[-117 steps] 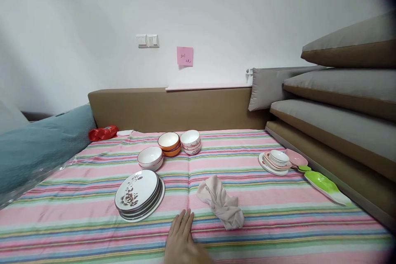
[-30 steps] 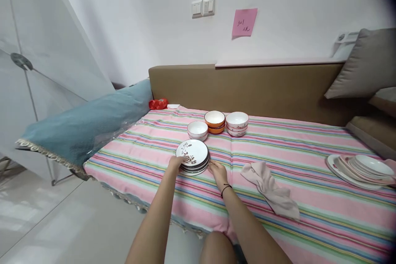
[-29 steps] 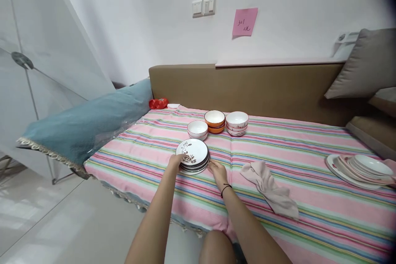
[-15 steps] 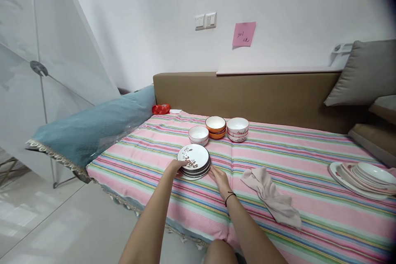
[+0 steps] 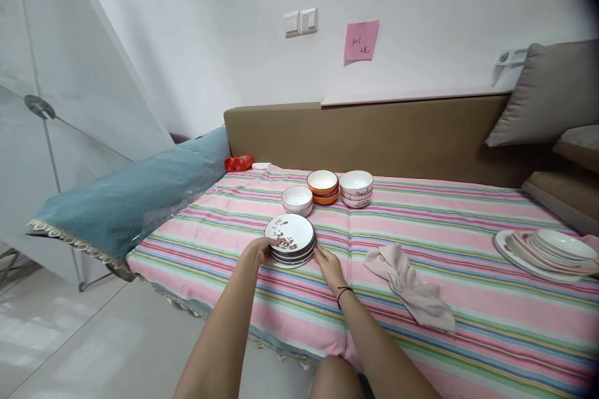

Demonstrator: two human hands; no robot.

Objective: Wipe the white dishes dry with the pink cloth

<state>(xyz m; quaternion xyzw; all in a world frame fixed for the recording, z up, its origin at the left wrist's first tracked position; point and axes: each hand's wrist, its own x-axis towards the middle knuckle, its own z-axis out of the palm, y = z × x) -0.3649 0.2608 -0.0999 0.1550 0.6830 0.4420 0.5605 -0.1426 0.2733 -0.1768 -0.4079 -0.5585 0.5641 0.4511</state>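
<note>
A stack of plates (image 5: 290, 234), white with dark rims and a brown flower pattern on the top one, sits on the striped cloth in front of me. My left hand (image 5: 260, 250) grips its left edge, thumb over the top plate and fingers hidden below. At the right side, my right hand (image 5: 329, 265) holds the stack's edge, its fingers partly tucked under the rims. Just behind the plates stand white bowls (image 5: 297, 199), orange bowls (image 5: 322, 184) and white patterned bowls (image 5: 356, 188), each in a stack.
A crumpled pale pink cloth (image 5: 412, 290) lies to the right of my right hand. Farther right is another pile of plates (image 5: 559, 246). The pink striped cover (image 5: 224, 230) spreads beneath everything. Red packages (image 5: 238, 163) rest by the brown backrest (image 5: 397, 134); grey cushions (image 5: 547, 93) sit at far right.
The view has tilted and shifted slightly. Both hands stay at the sides of the plate stack, which shows no clear move on the cover.
</note>
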